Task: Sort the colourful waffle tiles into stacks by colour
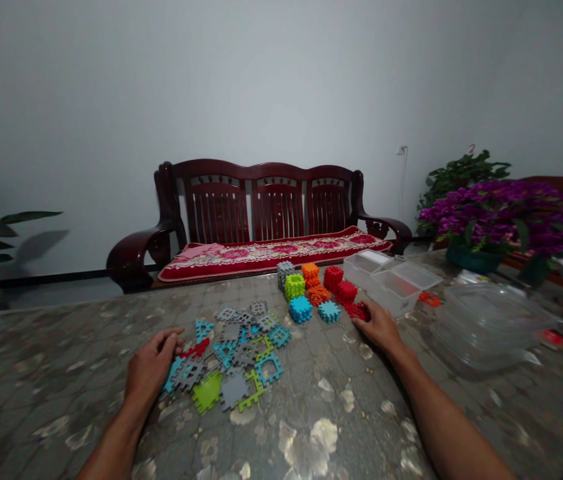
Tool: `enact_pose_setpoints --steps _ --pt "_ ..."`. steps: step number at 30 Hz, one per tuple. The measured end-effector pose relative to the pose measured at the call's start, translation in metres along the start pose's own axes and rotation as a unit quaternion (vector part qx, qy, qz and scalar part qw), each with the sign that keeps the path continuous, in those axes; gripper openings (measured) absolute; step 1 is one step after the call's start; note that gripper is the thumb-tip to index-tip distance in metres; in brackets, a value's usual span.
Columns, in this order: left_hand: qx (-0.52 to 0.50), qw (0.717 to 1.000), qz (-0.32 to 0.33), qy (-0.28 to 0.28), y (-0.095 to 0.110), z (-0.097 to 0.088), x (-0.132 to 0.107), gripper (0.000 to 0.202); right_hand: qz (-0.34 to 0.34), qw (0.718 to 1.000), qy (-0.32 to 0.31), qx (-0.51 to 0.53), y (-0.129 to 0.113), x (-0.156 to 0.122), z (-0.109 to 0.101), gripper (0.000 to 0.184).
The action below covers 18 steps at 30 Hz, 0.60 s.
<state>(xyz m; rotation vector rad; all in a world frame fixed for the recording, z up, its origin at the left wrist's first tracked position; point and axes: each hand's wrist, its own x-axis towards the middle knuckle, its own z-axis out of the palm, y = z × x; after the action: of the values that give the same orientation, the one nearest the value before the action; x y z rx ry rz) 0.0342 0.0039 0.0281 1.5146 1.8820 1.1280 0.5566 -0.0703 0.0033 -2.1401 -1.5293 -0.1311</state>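
At the left edge of a loose pile of flat interlocking tiles (234, 387), my left hand (151, 363) rests with its fingers loosely stretched and nothing visible in them. A red tile (197, 348) lies just beyond its fingertips. The pile mixes grey, blue and green pieces, some solid and some with cut-out windows. My right hand (378, 325) has thumb and fingers around red interlocking tiles (356, 311) on the table. Beside it stand red blocks (346, 292), an orange block (310, 274), a green block (294, 287), a grey block (284, 272) and a blue block (300, 309).
A clear plastic box (396, 293) stands behind my right hand. Transparent lidded containers (486, 327) lie on the table's right side, near an orange piece (430, 299). Potted purple flowers (506, 207) stand farther back. A wooden bench (276, 200) is beyond the table (311, 400).
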Motion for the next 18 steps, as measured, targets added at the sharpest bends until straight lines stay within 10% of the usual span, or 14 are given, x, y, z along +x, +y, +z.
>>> enact_pose_setpoints --steps 11,18 --pt "0.007 1.000 0.012 0.001 -0.005 0.001 0.002 0.047 -0.012 0.998 0.026 0.047 0.000 0.002 0.006 0.051" --pt "0.006 1.000 -0.002 0.002 -0.007 0.002 0.004 0.046 -0.021 0.962 0.174 0.210 -0.011 -0.012 -0.005 0.036"
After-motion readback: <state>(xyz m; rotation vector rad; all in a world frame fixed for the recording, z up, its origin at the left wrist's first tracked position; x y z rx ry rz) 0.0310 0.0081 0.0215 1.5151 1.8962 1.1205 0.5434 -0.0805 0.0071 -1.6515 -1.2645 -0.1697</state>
